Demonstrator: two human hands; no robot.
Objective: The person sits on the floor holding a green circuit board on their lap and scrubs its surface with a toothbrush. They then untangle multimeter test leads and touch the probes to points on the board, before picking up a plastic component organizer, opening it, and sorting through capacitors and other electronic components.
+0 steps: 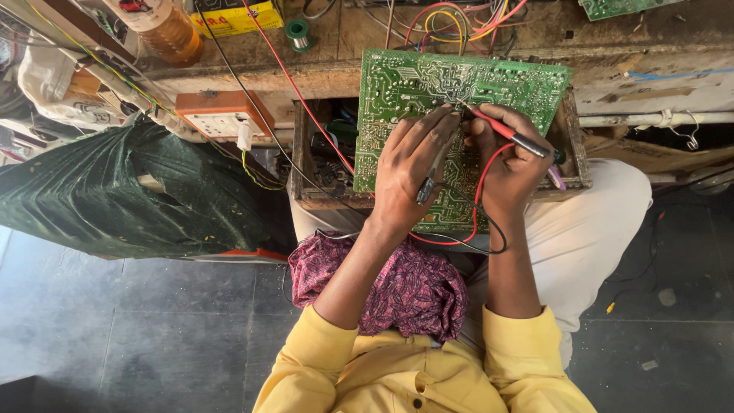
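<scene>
Green circuit board [428, 92] lies solder side up, propped across the top of an open wooden drawer [306, 164] at the edge of a worn workbench [650, 69], just above the person's lap. Both hands rest on it. The right hand [508, 164] is closed around a red test probe [505, 131], held like a pen, its metal tip touching the traces near the middle of the board. The left hand [405, 172] lies flat over the lower part of the board with its fingers curled around a dark probe [430, 177], whose tip also seems to meet the board close by, though the fingers partly hide the contact. Red and black leads [480, 222] loop from the probes down over the lap. Judging from this, probing is under way at one spot; nothing shows how much of the board has been checked, and no meter reading is visible. Outward, a patterned maroon cloth [413, 287] covers the lap, an orange socket box [218, 115] sits to the left on the bench, and a dark green bag [115, 199] slumps beside it.
</scene>
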